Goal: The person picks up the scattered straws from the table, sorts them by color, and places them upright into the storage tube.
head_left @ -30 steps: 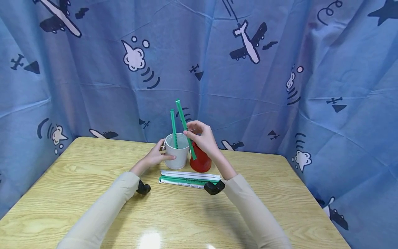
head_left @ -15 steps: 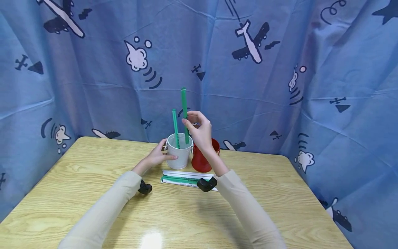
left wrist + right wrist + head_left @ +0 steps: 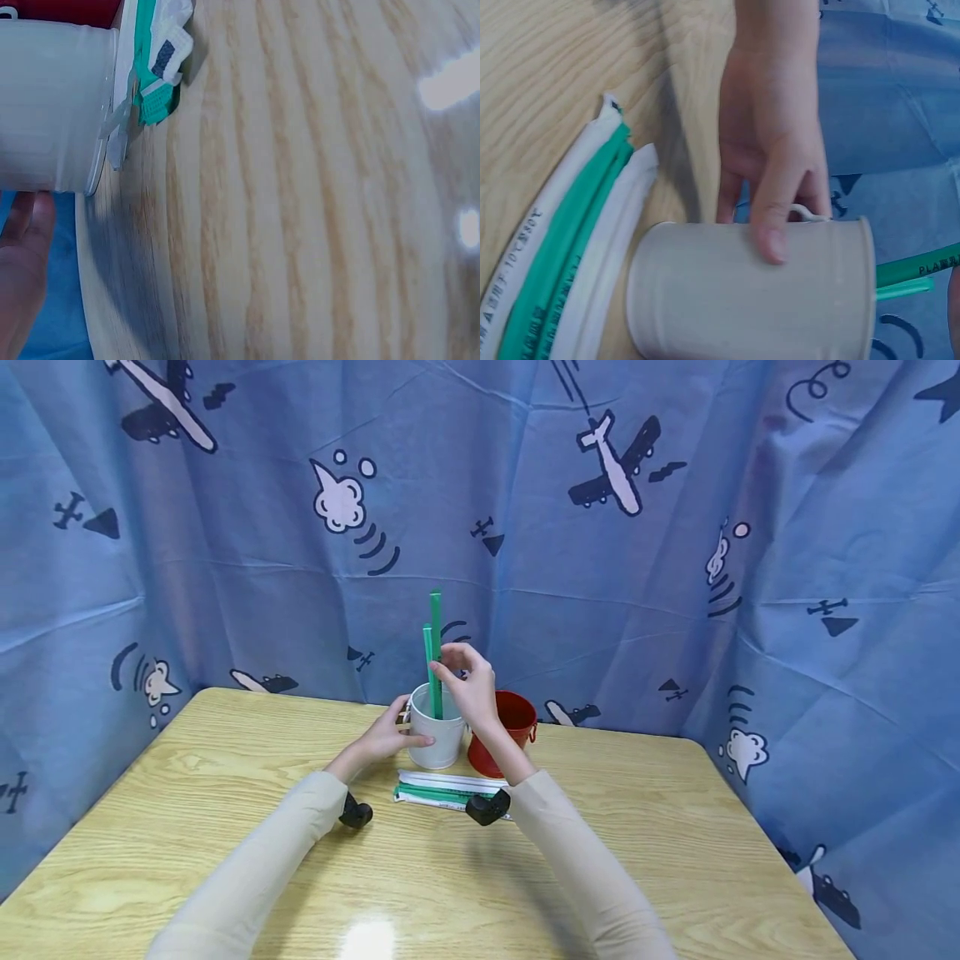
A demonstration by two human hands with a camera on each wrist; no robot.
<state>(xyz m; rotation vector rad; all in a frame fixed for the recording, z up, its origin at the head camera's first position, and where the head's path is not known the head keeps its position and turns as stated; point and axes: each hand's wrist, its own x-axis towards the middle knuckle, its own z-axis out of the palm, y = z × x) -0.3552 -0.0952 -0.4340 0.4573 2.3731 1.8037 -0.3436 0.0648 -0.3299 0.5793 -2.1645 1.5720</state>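
Observation:
My left hand [image 3: 381,737] grips the side of a white metal bucket [image 3: 438,745], thumb across the front; in the right wrist view that thumb [image 3: 771,217] lies on the wall of the bucket [image 3: 742,292]. Above the bucket, my right hand [image 3: 471,683] pinches a green-wrapped drinking straw [image 3: 436,618] held nearly upright, its lower end inside the bucket. A second green straw [image 3: 427,643] stands just left of it, leaning in the bucket. Straw ends stick out past the rim in the right wrist view. The left wrist view shows some left fingers [image 3: 34,225] against the bucket.
Beside the white bucket, to the right, stands a red bucket [image 3: 517,710], partly behind my right wrist. Several white and green wrapped straws [image 3: 435,794] lie in front of both on the wooden table [image 3: 637,827]. A blue patterned curtain [image 3: 420,485] hangs behind.
My right hand has brought its straw leftward from before the red bucket, straightened it, and lowered its end into the white bucket. The left hand stays on the bucket.

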